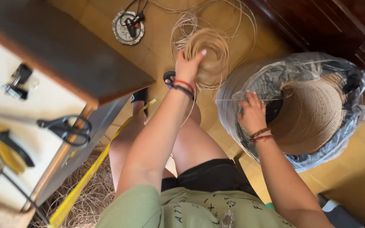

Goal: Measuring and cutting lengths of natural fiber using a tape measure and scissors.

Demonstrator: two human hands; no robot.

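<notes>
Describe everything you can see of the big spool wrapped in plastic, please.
The big spool is a large roll of tan cord, wound in neat rows around a hollow dark middle. Clear crinkled plastic film wraps it loosely. It rests on the yellow tiled floor beside dark wooden furniture. The right hand rests on its near rim, pinching a thin strand.

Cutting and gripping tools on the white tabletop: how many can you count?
2: black-handled scissors near the table's right edge, and yellow-handled pliers at its left. Others may lie beyond the frame.
</notes>
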